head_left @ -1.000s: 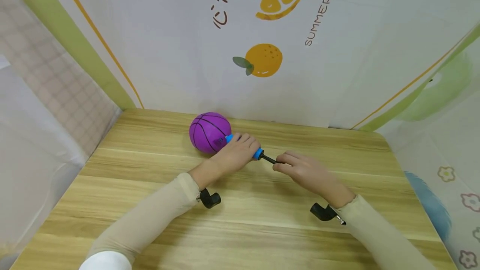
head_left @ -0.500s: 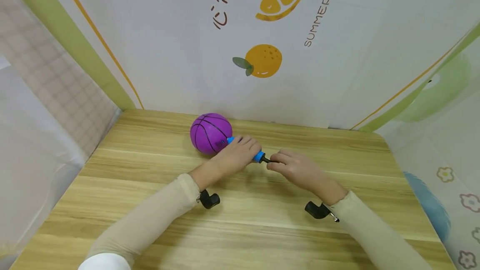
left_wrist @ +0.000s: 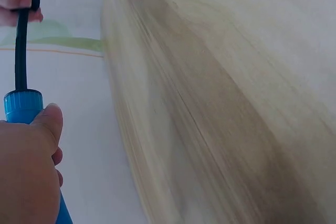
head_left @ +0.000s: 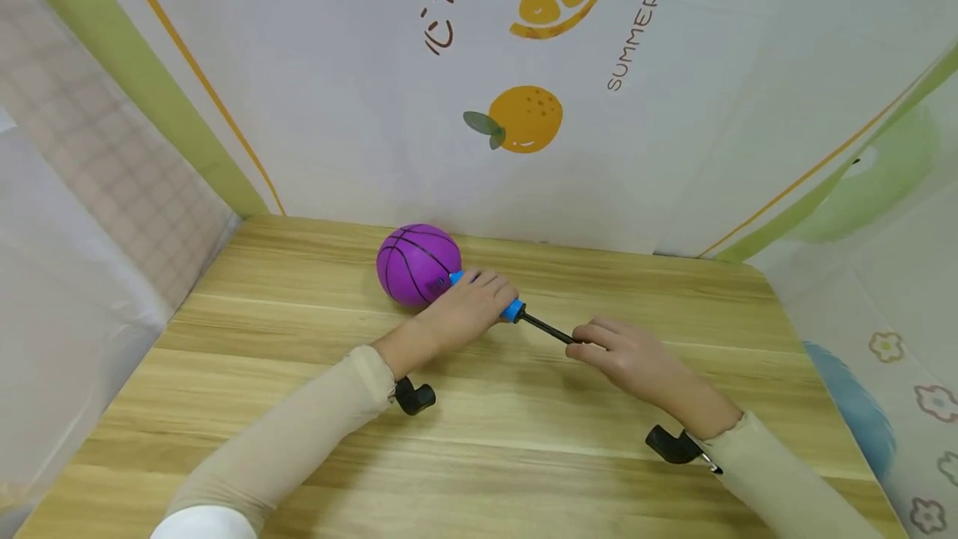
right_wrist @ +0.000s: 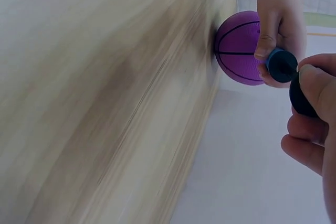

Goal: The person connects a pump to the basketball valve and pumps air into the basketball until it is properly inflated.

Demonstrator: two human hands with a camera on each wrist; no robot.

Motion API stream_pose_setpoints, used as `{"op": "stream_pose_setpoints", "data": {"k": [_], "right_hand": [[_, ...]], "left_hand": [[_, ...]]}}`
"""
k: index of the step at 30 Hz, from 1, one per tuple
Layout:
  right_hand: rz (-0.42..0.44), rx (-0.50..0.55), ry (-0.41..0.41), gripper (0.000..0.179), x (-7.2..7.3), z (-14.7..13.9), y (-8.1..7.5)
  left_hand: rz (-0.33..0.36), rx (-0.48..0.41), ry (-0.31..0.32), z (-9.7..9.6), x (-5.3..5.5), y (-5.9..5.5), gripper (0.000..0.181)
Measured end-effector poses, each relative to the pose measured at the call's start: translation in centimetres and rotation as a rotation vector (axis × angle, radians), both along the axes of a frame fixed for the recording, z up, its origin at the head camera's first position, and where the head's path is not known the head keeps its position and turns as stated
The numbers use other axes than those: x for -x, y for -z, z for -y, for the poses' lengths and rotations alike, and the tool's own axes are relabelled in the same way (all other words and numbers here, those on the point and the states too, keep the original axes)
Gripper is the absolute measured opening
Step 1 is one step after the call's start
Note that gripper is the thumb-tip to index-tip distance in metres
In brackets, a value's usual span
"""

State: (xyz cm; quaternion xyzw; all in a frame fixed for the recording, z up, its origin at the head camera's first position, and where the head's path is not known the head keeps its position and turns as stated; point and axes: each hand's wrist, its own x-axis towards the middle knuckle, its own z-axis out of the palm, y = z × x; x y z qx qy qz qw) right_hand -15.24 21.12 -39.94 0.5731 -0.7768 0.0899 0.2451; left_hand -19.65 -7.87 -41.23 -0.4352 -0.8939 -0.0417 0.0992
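Observation:
A purple ball (head_left: 413, 266) with black basketball lines sits near the back of the wooden table. Against its right side is the tip of a blue hand pump (head_left: 513, 310); the exact joint with the ball is too small to make out. My left hand (head_left: 467, 306) grips the pump's blue barrel, covering most of it. In the right wrist view, my right hand (right_wrist: 317, 108) pinches the pump's black handle (right_wrist: 301, 98) between thumb and fingers. The black rod (left_wrist: 21, 51) stands well out of the barrel, as the left wrist view also shows.
The wooden tabletop (head_left: 486, 456) spreads out in front of both arms. A white curtain (head_left: 359, 106) printed with oranges rises right behind the table's back edge. Dark curved camera mounts (head_left: 414, 397) stick out from both wrists.
My right hand first pushed the black handle in toward the barrel, then drew it out to the right, farther than a second ago. The left hand and the ball have barely moved.

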Motion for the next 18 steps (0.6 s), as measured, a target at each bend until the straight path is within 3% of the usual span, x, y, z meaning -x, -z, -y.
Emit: {"op": "stream_pose_setpoints", "data": {"k": [7,18], "right_hand": [[0.007,0.004,0.005,0.037,-0.8,-1.5,-0.2],[0.029,0.003,0.031,0.039,0.2,-0.6,-0.2]], "left_hand": [[-0.005,0.011,-0.015,0.2,0.2,-0.3,0.022],[-0.011,0.051,-0.055,-0.5,0.0,-0.5,0.026]]}}
